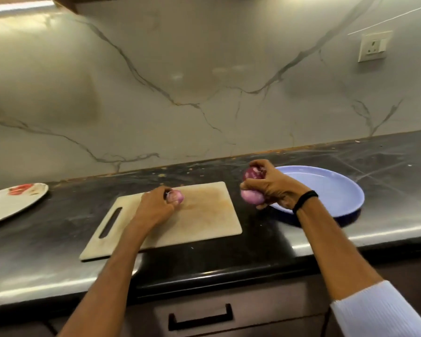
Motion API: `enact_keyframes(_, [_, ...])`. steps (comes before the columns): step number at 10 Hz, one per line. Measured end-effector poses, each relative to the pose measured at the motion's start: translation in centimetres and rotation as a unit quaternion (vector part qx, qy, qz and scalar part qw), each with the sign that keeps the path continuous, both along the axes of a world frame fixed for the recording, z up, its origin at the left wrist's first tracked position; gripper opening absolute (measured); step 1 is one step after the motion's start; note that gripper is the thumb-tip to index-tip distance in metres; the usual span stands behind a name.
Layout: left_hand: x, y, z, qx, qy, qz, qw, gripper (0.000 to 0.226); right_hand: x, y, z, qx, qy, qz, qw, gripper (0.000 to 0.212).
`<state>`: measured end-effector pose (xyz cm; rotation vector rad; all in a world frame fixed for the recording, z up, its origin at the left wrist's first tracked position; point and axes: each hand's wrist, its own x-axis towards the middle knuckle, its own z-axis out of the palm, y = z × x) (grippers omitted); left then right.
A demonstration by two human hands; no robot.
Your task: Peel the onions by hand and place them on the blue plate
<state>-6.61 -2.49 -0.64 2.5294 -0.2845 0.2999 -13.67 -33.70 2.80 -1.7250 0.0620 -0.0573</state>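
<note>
My left hand (156,206) grips a small pinkish-purple onion (176,197) over the middle of the beige cutting board (204,220). My right hand (272,186) holds two onions at once, a darker purple one (253,172) on top and a paler one (252,197) below, with the fingers curled round both. That hand hovers at the left rim of the blue plate (336,188), which shows nothing inside. A dark band is on the right wrist.
The cutting board lies on a dark stone counter (58,215), handle slot toward the left. A white plate with a red pattern (12,200) sits at the far left. A marble backsplash with a wall socket (374,46) rises behind. A drawer handle (201,317) is below the counter edge.
</note>
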Motion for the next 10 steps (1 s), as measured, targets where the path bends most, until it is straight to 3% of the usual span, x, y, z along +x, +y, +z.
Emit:
enact_keyframes(2, [0.8,3.8,-1.8,0.047,0.003,0.078,0.996,0.042,5.2,9.1,-0.8,-0.088,0.006,0.091,0.992,0.076])
enact_keyframes(4, [0.7,3.8,-2.4,0.072,-0.002,0.081,0.994,0.048,8.4,11.7,-1.8,-0.342,0.004,0.132,0.931,0.1])
enact_keyframes(5, [0.6,3.9,-2.3,0.07,0.006,0.077,0.995,0.049,8.3,11.5,-1.9,-0.408,0.02,0.113,0.906,0.122])
enact_keyframes(6, [0.5,3.8,-2.1,0.073,0.021,0.074,0.994,0.052,7.7,11.1,-2.2,-0.394,0.048,0.102,0.912,0.137])
enact_keyframes(8, [0.2,4.1,-0.9,0.067,0.067,0.052,0.994,0.062,6.0,10.9,-1.8,-0.254,0.065,0.086,0.961,0.15])
enact_keyframes(10, [-0.1,4.9,-0.3,0.03,0.081,0.031,0.996,0.068,4.8,10.6,-1.6,-0.159,0.06,0.088,0.982,0.147])
